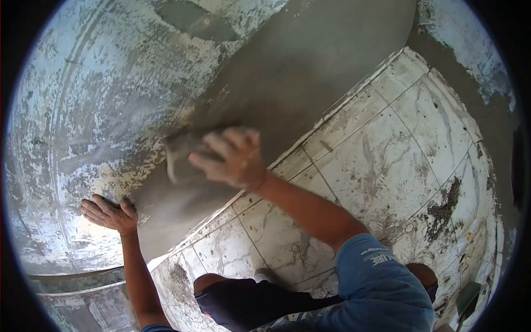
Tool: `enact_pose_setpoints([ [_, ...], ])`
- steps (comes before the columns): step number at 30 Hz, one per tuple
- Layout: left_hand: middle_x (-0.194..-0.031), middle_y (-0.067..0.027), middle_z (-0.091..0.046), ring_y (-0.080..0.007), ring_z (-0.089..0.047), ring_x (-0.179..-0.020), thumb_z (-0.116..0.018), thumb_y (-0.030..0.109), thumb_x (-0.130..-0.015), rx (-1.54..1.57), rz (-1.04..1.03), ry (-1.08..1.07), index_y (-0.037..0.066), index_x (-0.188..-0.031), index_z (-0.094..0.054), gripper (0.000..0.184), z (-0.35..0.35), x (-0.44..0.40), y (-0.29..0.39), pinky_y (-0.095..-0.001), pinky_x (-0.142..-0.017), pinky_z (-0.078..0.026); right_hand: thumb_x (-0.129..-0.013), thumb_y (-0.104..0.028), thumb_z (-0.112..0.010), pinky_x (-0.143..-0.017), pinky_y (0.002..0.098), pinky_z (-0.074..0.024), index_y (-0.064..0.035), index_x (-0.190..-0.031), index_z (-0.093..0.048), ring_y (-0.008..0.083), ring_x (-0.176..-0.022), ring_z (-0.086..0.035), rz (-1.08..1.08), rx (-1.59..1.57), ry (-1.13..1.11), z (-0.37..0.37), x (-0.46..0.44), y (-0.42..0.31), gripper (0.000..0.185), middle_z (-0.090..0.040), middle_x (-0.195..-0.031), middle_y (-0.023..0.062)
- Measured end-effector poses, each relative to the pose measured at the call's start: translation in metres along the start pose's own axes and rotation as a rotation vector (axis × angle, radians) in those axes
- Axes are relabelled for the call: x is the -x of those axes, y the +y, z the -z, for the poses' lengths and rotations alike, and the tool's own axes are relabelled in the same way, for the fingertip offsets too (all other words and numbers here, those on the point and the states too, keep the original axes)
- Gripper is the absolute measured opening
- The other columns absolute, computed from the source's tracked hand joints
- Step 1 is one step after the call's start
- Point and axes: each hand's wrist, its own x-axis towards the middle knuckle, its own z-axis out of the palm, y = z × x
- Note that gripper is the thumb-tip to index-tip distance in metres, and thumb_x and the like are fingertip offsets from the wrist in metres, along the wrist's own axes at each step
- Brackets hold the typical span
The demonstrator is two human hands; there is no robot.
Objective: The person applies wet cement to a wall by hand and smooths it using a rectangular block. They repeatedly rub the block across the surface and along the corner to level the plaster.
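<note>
My right hand (235,159), blurred by motion, is closed on a plastering float (172,160) pressed against the wall. Only the float's pale edge stands out, as its face blends with the grey plaster; its grip is hidden under my fingers. Wet, smooth plaster (293,72) covers the lower band of the wall around the float and up to the far corner. My left hand (110,214) is open and lies flat on the rough, patchy wall (110,110), left of the wet plaster, with nothing in it.
White marbled tiles (381,149) with dirt and plaster spatter cover the floor below the wall. Dark debris (445,207) lies at the right. A dark flat object (469,299) is at the lower right. My bent knees are at the bottom. Another plastered wall stands at the far right.
</note>
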Motion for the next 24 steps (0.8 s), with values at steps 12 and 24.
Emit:
enact_pose_setpoints([
  [12, -0.152, -0.0302, -0.023, -0.0482, -0.023, -0.140, -0.031, 0.054, -0.099, -0.025, 0.002, -0.007, 0.003, -0.149, -0.027, 0.072, -0.002, -0.002, 0.003, -0.0607, -0.111, -0.017, -0.075, -0.017, -0.080, -0.098, 0.0329, -0.0451, 0.0037, -0.132, -0.052, 0.0239, -0.114, -0.057, -0.434, 0.041, 0.389, 0.138, -0.105, 0.278, 0.067, -0.057, -0.129, 0.0210],
  [24, -0.152, -0.0304, -0.021, -0.0488, -0.021, -0.140, -0.032, 0.055, -0.098, -0.013, 0.004, -0.028, 0.001, -0.148, -0.027, 0.074, 0.001, 0.000, 0.002, -0.0605, -0.111, -0.016, -0.069, -0.054, -0.073, -0.086, 0.0537, -0.0388, -0.0297, -0.122, -0.060, 0.0290, -0.111, -0.052, -0.160, -0.239, -0.215, -0.020, 0.053, -0.052, 0.060, -0.050, -0.130, 0.0087],
])
